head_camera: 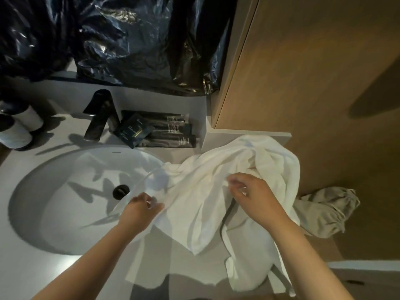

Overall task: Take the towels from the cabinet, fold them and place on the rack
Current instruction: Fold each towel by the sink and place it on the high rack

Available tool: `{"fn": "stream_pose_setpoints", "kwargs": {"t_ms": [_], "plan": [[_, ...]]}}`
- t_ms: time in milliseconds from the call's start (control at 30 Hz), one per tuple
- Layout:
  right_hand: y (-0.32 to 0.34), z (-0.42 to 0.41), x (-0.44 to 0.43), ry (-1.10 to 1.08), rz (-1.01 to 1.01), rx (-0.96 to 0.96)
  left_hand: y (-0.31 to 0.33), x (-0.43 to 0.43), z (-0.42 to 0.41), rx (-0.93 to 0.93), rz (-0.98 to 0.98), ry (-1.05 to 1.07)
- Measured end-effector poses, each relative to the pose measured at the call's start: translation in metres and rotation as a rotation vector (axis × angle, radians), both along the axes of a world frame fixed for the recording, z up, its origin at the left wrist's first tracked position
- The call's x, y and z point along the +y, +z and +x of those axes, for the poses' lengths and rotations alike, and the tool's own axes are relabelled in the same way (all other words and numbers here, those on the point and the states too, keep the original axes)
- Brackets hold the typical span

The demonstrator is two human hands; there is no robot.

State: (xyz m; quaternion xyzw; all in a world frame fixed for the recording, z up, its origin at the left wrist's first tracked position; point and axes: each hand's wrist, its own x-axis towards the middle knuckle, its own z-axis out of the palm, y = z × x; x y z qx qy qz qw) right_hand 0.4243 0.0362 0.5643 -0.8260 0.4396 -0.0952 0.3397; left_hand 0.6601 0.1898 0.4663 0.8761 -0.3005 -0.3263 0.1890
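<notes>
Loosely crumpled, the white towel (205, 191) lies on the counter (32, 267) just to the right of the sink (54, 202). Its left edge spills over the sink's rim, and its near end drapes off the front of the counter. Its far end is bunched up against a low pale ledge (249, 135).

The left hand (140, 210) is at the towel's left edge, above the bowl of the sink. Its fingers are curled and pinch the thin hem there. The right hand (249, 195) sits over the middle of the towel, with its fingers bent and closed on a raised fold of the cloth. The towel runs between the two hands, its bulk beyond and to the right of the right hand.

In the sink, the dark drain (121, 191) shows just beyond the left hand. Behind the bowl stands a black faucet (99, 113), and beside it lie dark tubes (171, 131) with a dark packet (134, 132) leaning on them. At the far left of the counter are two pale cups (19, 126), close together.

A crinkled black plastic sheet (129, 40) covers the wall above the sink. A wooden panel (313, 72) fills the right side. A grey cloth (329, 211) lies past the counter's right end, touching the towel's right edge; what it rests on cannot be made out
</notes>
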Motion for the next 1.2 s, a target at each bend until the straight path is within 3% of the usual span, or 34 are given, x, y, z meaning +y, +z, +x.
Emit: {"fn": "stream_pose_setpoints", "kwargs": {"t_ms": [133, 267, 367, 500, 633, 800, 1033, 1200], "plan": [[-0.005, 0.001, 0.004, -0.006, 0.006, 0.018, -0.013, 0.005, 0.005, 0.049, 0.023, 0.067], [-0.007, 0.001, 0.006, -0.016, 0.015, 0.02, -0.016, 0.002, 0.008, 0.22, -0.036, 0.142], [-0.007, 0.003, 0.006, -0.015, 0.011, 0.016, -0.014, -0.001, 0.01, 0.154, -0.027, 0.113], [-0.005, 0.003, 0.007, -0.015, 0.005, 0.012, -0.002, -0.003, 0.012, 0.249, -0.188, 0.237], [-0.001, 0.007, 0.008, -0.009, 0.002, 0.012, 0.026, 0.0, 0.013, 0.246, -0.389, 0.179], [0.018, 0.033, 0.01, 0.054, -0.058, -0.084, 0.083, -0.007, 0.007, -0.003, -0.586, -0.074], [0.055, 0.081, 0.002, 0.346, -0.137, -0.221, 0.161, -0.019, 0.01, -0.26, -0.796, -0.414], [0.078, 0.075, -0.016, 0.355, -0.174, -0.187, 0.194, -0.025, 0.027, -0.47, -0.884, -0.424]]}}
